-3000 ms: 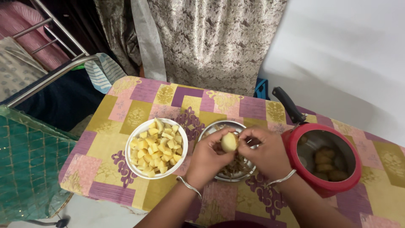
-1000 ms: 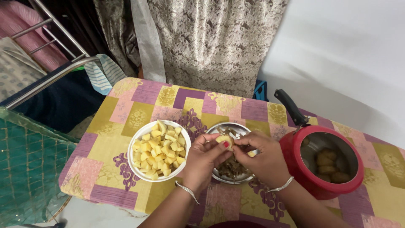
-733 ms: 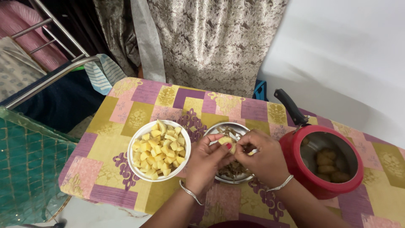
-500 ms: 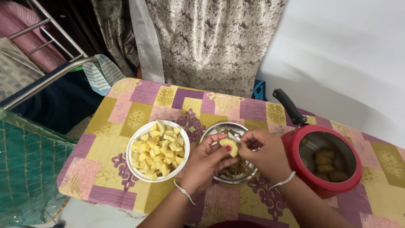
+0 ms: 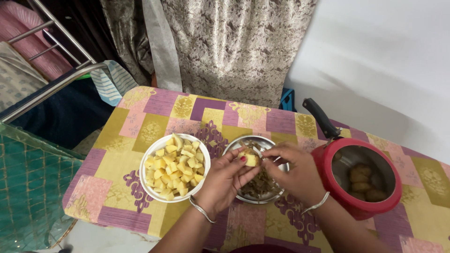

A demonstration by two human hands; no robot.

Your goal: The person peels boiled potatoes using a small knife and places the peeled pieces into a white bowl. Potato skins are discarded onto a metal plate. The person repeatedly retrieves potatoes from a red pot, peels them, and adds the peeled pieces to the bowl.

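Observation:
My left hand point(image 5: 224, 182) holds a small yellow boiled potato point(image 5: 251, 159) over a steel plate point(image 5: 233, 145) that carries brown peelings. My right hand point(image 5: 295, 171) is right beside it, its fingertips at the potato's right side, pinching at the skin. A white bowl point(image 5: 149, 189) full of yellow potato cubes stands just left of my left hand. A red pressure cooker point(image 5: 328, 180) with a black handle stands open on the right, with several unpeeled brown potatoes point(image 5: 363, 182) inside.
Everything sits on a small table with a patchwork cloth point(image 5: 140, 117) of yellow, purple and pink. A patterned curtain point(image 5: 234, 47) hangs behind it, a white wall is at the right, and a metal rail point(image 5: 51, 89) with fabrics stands at the left.
The potato has turned in my left hand and sunk lower over the plate. My right hand's fingers shifted along its right side; bowl and cooker stayed put.

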